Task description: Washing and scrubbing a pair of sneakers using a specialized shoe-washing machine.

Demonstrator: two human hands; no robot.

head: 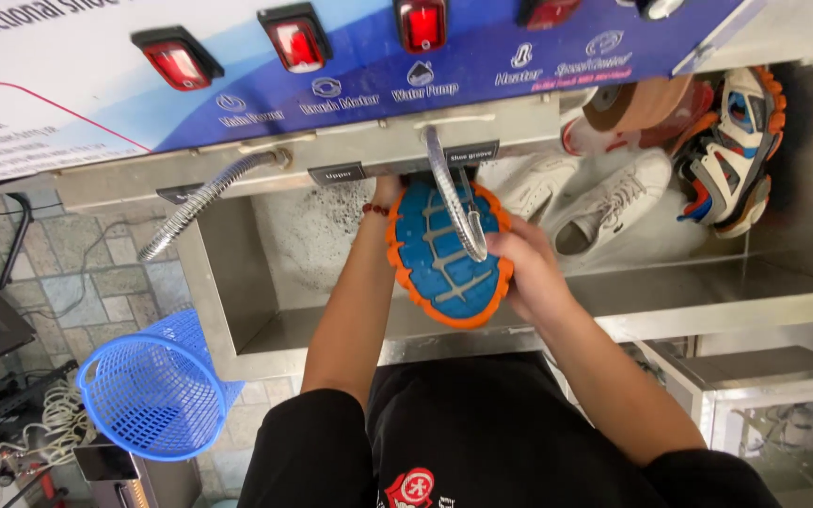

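1. The steel trough (331, 329) of a shoe-washing machine runs under a blue-and-white panel of red switches (294, 42); white sneakers (604, 202) and a multicoloured one (731, 150) lie at its right end.
2. A blue mesh basket (148, 390) stands tilted on the tiled floor, left.
3. The shoe (446, 254) hangs over the trough, sole up: blue tread, orange rim, pale grey grooves.
4. A flexible metal hose (454, 202) curves across that sole.
5. The right hand (531, 273) is clamped on the shoe's right edge.
6. The left hand (386, 193) is mostly hidden behind the toe; its grip cannot be told.
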